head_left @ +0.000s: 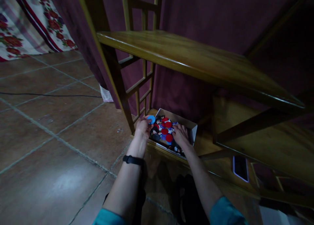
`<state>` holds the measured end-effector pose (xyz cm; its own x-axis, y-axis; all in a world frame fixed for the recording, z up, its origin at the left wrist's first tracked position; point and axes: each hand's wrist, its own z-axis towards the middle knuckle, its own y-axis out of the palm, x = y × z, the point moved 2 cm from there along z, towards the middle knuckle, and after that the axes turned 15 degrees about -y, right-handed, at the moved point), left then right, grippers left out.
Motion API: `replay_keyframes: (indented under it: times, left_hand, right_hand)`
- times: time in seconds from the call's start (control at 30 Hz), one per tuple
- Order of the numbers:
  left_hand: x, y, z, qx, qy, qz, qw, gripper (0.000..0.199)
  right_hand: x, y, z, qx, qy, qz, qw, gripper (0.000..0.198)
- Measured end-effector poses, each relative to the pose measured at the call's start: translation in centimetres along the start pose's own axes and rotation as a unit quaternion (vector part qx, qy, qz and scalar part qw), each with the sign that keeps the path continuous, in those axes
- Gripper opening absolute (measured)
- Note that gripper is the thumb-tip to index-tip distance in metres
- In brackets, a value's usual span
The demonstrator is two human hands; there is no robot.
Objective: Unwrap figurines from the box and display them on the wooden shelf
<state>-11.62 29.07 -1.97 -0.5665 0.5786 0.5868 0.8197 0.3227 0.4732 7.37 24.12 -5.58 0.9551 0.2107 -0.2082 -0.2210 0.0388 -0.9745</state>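
Observation:
A shallow white cardboard box (193, 136) stands on the low wooden shelf, full of small round discs in red, blue and black, some with printed pictures. My left hand (143, 127) is at the box's left edge, closed on a light blue disc (151, 119) between thumb and fingers. Inside the right half of the box, my right hand (181, 135) reaches down with its fingers apart, touching the discs. One of the red discs (169, 138) lies near the middle of the box. The tips of my right fingers are partly lost among the pieces.
A wooden shelf board (183, 51) juts out above the box. A lattice side panel (144, 77) rises behind my left hand. A phone-like dark device (240, 167) lies on the lower shelf at right. A black cable (49, 95) crosses the tiled floor.

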Motion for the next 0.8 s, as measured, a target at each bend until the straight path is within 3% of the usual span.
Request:
replay_keyframes:
  times: [0.3,0.47,0.67,0.8]
  left_hand:
    - [0.4,0.0,-0.1,-0.013,-0.004,-0.008,1.0,0.028]
    - [0.6,-0.2,-0.3,-0.006,-0.004,-0.011,1.0,0.028]
    - [0.5,-0.2,-0.2,-0.004,-0.01,-0.003,1.0,0.029]
    - [0.5,-0.2,0.0,-0.012,-0.012,-0.001,1.0,0.032]
  right_hand:
    - [0.0,0.5,0.5,-0.024,0.012,-0.003,1.0,0.024]
    - [1.4,-0.1,0.7,-0.01,0.053,0.015,0.998,0.021]
    - [3.6,-0.9,0.6,0.012,0.115,0.071,0.991,0.023]
    - [3.9,-0.1,0.8,0.017,0.091,0.175,0.98,0.022]
